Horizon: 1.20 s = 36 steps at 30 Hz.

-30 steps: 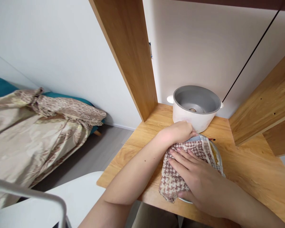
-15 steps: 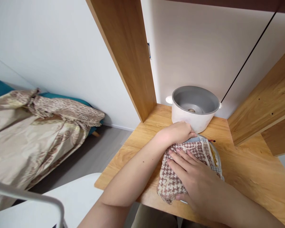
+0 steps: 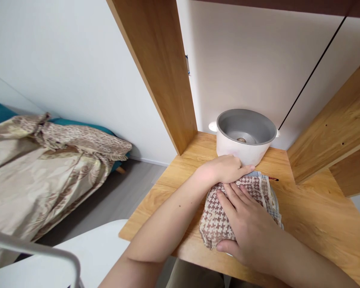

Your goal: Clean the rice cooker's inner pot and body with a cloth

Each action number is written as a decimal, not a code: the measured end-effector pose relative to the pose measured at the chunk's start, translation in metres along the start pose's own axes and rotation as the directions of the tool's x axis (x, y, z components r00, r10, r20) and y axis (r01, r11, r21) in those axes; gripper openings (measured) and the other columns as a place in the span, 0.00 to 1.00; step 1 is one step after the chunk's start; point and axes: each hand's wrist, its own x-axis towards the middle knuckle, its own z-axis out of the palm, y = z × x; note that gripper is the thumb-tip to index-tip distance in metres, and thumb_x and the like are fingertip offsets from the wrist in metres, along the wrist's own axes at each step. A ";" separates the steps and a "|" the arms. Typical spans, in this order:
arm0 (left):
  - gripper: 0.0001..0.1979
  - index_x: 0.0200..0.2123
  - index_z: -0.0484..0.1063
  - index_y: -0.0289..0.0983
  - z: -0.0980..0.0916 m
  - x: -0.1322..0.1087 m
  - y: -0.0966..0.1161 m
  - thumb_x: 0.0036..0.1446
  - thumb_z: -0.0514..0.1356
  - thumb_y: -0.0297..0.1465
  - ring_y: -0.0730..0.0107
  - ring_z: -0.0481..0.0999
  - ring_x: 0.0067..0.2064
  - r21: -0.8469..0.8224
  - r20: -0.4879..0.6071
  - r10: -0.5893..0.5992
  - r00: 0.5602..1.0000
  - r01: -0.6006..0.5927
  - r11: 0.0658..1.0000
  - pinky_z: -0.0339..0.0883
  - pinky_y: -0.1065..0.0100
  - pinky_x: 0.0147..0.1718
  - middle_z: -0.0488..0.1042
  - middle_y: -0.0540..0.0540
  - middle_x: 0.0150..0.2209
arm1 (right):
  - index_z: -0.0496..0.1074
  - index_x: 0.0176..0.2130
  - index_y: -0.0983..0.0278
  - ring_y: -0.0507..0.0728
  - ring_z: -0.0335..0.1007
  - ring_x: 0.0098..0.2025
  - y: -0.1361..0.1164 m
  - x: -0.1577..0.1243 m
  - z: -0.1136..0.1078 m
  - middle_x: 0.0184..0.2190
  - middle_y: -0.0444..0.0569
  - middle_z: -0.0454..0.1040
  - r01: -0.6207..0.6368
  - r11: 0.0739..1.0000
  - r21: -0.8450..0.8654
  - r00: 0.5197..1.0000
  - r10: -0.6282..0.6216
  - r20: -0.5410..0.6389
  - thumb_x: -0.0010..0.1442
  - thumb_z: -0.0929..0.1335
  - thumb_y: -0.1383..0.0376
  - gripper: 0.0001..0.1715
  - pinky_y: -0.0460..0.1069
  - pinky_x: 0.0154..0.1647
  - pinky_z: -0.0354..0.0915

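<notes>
A brown-and-white houndstooth cloth (image 3: 219, 212) lies draped over a round dish or lid, whose rim (image 3: 274, 196) shows at the right. My right hand (image 3: 246, 224) presses flat on the cloth, fingers stretched out. My left hand (image 3: 225, 168) curls round the far left edge of the covered dish, gripping it through the cloth. Both rest on a wooden table (image 3: 315, 216). Just behind my left hand stands a white pot (image 3: 246, 138) with a grey, empty inside.
A slanted wooden panel (image 3: 159, 68) rises at the table's left back corner, and more wooden shelving (image 3: 333, 128) stands at the right. A bed with a beige patterned cover (image 3: 48, 160) lies left. A white chair (image 3: 63, 256) is near my left elbow.
My right hand has slid a little up and to the right over the cloth, and the cloth now covers more of the dish's right side. My left hand stays put.
</notes>
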 end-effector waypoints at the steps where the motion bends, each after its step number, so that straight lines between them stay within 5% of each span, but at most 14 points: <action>1: 0.39 0.36 0.82 0.35 0.000 0.000 0.000 0.69 0.39 0.56 0.55 0.81 0.40 -0.003 -0.002 0.007 1.000 -0.007 1.000 0.68 0.59 0.42 0.82 0.35 0.37 | 0.48 0.75 0.75 0.72 0.31 0.78 -0.001 0.000 0.003 0.76 0.68 0.36 -0.010 1.000 -0.008 1.000 0.010 0.003 0.61 0.75 0.53 0.58 0.68 0.76 0.39; 7: 0.33 0.43 0.83 0.37 0.002 0.000 -0.003 0.70 0.45 0.53 0.57 0.81 0.42 -0.025 -0.027 0.049 0.998 -0.050 0.998 0.69 0.61 0.42 0.83 0.38 0.40 | 0.49 0.75 0.70 0.69 0.33 0.78 0.004 -0.003 0.008 0.77 0.60 0.39 0.060 0.998 0.011 0.996 -0.059 -0.071 0.64 0.72 0.51 0.55 0.66 0.77 0.38; 12: 0.35 0.41 0.83 0.37 -0.001 -0.003 0.000 0.69 0.43 0.54 0.55 0.80 0.40 -0.020 0.008 0.006 1.000 -0.006 1.000 0.68 0.61 0.40 0.83 0.38 0.37 | 0.47 0.76 0.65 0.73 0.29 0.78 0.008 -0.003 -0.007 0.78 0.55 0.39 0.049 0.998 0.033 0.999 -0.049 0.007 0.56 0.75 0.47 0.63 0.70 0.76 0.29; 16: 0.36 0.40 0.83 0.39 -0.001 -0.002 -0.003 0.68 0.43 0.57 0.57 0.80 0.40 -0.052 0.010 0.050 0.999 -0.050 0.997 0.68 0.62 0.41 0.84 0.40 0.37 | 0.49 0.76 0.62 0.75 0.28 0.77 0.004 -0.001 -0.010 0.77 0.52 0.41 0.007 1.000 0.021 1.000 -0.008 0.026 0.58 0.74 0.51 0.59 0.77 0.73 0.26; 20: 0.34 0.39 0.82 0.40 0.001 0.001 -0.007 0.68 0.45 0.57 0.58 0.80 0.40 -0.022 0.005 0.089 0.996 -0.089 0.996 0.67 0.63 0.39 0.83 0.40 0.37 | 0.51 0.75 0.63 0.71 0.33 0.78 0.002 -0.002 -0.004 0.77 0.53 0.44 0.036 0.999 0.017 0.999 -0.036 0.002 0.62 0.73 0.54 0.52 0.72 0.75 0.33; 26: 0.31 0.40 0.82 0.40 0.000 0.001 -0.005 0.69 0.46 0.54 0.59 0.79 0.39 0.008 0.011 0.080 0.997 -0.080 0.997 0.67 0.63 0.39 0.83 0.41 0.38 | 0.51 0.74 0.77 0.72 0.35 0.77 0.002 -0.003 0.001 0.76 0.68 0.43 -0.014 0.999 0.035 0.998 0.016 -0.059 0.57 0.75 0.54 0.59 0.67 0.77 0.36; 30: 0.35 0.41 0.82 0.37 -0.001 0.000 -0.004 0.70 0.43 0.54 0.55 0.80 0.41 -0.022 0.027 0.040 0.999 -0.039 0.999 0.67 0.60 0.41 0.83 0.37 0.39 | 0.57 0.72 0.75 0.77 0.31 0.77 0.000 -0.004 -0.001 0.75 0.70 0.45 -0.082 0.996 0.046 0.991 0.087 -0.104 0.53 0.77 0.51 0.60 0.70 0.75 0.39; 36: 0.33 0.40 0.82 0.39 -0.003 -0.002 -0.003 0.69 0.44 0.54 0.54 0.80 0.43 -0.069 0.037 0.043 0.998 -0.040 0.997 0.67 0.59 0.43 0.83 0.39 0.39 | 0.45 0.77 0.64 0.82 0.19 0.76 0.011 -0.009 -0.009 0.78 0.59 0.38 -0.092 0.996 0.001 0.996 0.092 -0.007 0.51 0.76 0.46 0.68 0.76 0.73 0.32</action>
